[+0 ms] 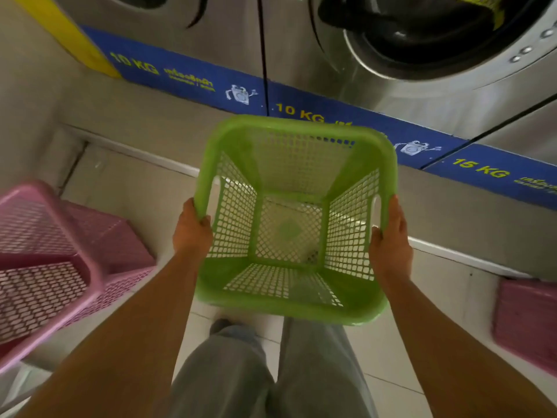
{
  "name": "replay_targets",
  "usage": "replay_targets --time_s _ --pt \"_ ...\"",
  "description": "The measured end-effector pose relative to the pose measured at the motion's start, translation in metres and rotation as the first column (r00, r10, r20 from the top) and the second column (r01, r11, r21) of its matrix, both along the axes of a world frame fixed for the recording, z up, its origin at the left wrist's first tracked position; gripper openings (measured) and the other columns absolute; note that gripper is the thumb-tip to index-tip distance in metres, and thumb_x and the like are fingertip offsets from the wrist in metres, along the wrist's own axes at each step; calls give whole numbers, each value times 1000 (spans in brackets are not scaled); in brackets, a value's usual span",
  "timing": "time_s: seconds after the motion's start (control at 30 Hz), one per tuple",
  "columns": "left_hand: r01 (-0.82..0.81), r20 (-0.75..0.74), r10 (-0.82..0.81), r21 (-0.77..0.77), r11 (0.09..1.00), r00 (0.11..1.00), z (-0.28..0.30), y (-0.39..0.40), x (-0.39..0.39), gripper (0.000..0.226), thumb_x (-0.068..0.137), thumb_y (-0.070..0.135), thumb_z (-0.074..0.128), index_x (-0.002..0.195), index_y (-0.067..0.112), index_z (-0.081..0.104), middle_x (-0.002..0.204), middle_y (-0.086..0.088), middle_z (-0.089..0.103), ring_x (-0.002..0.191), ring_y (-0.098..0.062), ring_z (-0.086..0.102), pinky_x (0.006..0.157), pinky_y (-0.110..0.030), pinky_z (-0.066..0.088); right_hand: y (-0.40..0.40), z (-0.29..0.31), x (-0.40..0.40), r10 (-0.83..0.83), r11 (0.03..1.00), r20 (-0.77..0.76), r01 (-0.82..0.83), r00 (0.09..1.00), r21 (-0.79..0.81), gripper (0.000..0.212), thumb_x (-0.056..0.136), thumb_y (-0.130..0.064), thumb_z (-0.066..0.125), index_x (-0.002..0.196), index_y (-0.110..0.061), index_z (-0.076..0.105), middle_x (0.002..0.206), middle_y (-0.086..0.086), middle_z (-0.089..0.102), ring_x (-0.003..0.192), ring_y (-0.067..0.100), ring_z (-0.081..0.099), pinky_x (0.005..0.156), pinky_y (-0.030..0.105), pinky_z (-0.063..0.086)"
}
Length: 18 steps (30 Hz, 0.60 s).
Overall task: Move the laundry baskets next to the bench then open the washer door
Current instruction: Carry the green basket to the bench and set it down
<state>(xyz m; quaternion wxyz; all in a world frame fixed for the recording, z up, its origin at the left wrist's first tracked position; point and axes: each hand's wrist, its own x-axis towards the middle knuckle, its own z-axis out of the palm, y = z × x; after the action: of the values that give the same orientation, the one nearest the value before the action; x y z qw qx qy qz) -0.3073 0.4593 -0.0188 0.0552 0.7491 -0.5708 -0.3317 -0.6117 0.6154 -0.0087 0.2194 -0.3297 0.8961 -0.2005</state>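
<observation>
You have the green laundry basket [294, 218] up off the floor, gripped on both sides at the rim. Your left hand [192, 230] is closed over the left rim next to the handle slot, fingers curled inside the wall and thumb outside. Your right hand [390, 239] is wrapped the same way round the right rim beside its handle slot. The basket is empty: you can see straight down through its mesh walls to the square bottom and the pale floor [376, 354] under it. It hangs in front of your legs [265, 375], tilted a little away from you, its far rim overlapping the blue strip [193, 73] that runs along the foot of the washers.

That strip reads "10 KG" twice and "15 KG" further right. Above it stand stainless front-loading washers; the round door of the washer [428, 37] at upper right shows a dark glass porthole, and you cannot tell from here whether it is latched.

To your left sits a pink laundry basket [54, 267], tipped at an angle, with more pink mesh behind it. Another pink basket [527, 324] is at the right edge, on the floor, well apart from the green one.
</observation>
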Motion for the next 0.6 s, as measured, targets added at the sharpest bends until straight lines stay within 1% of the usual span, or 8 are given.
replay_targets --time_s 0.1,0.17,0.23,0.3,0.4,0.47,0.53,0.6 --pt "12 -12 -12 -28 1000 1000 8 26 66 62 94 14 50 148 29 24 121 -15 59 102 -40 61 78 -38 44 13 4 56 46 999 -3 -46 999 4 69 95 -15 46 152 -33 12 159 4 22 119 43 54 89 54 47" --pt "53 -8 -53 -35 998 999 12 40 107 72 95 17 48 149 44 10 127 -14 58 87 -33 63 70 -35 47 19 4 90 79 997 4 -79 997 -4 68 96 -15 45 152 -34 12 159 2 21 120 42 53 90 51 47" --pt "59 -45 -62 -52 997 997 18 49 141 74 96 14 46 147 51 7 128 -16 57 68 -22 60 56 -29 47 22 3 121 99 995 6 -99 995 -4 66 97 -16 44 152 -35 13 159 1 21 119 41 54 91 50 47" --pt "42 -67 -50 -107 993 997 21 57 167 75 95 5 46 148 46 14 138 -21 47 59 -17 57 46 -24 45 23 -1 147 105 994 17 -105 994 6 65 97 -17 44 151 -36 13 159 1 22 118 40 56 91 49 48" --pt "48 -86 -66 -193 980 994 14 64 200 71 93 2 47 149 38 23 156 -17 21 72 -8 62 49 -14 49 20 -12 176 150 989 28 -150 988 -4 67 97 -18 44 150 -39 11 158 1 24 115 37 58 87 48 51" --pt "32 -120 -53 -171 985 991 -1 66 216 72 93 1 45 148 41 23 158 -10 20 66 -11 62 46 -15 50 14 -23 187 156 988 26 -156 987 15 66 97 -17 45 151 -37 12 157 2 27 118 36 57 88 47 50" --pt "6 -135 -24 -133 991 991 -20 67 226 76 91 -4 44 148 41 24 155 -11 26 56 -29 60 41 -30 50 7 -37 195 167 985 13 -167 986 31 66 97 -16 46 151 -35 15 156 2 30 119 34 56 89 45 49" --pt "-38 -121 28 -87 995 992 -41 66 233 75 92 -3 44 147 44 24 145 -13 41 53 -23 55 40 -26 44 -2 -55 201 205 978 -8 -205 979 35 66 96 -16 47 151 -35 15 155 2 32 122 32 54 92 45 48"
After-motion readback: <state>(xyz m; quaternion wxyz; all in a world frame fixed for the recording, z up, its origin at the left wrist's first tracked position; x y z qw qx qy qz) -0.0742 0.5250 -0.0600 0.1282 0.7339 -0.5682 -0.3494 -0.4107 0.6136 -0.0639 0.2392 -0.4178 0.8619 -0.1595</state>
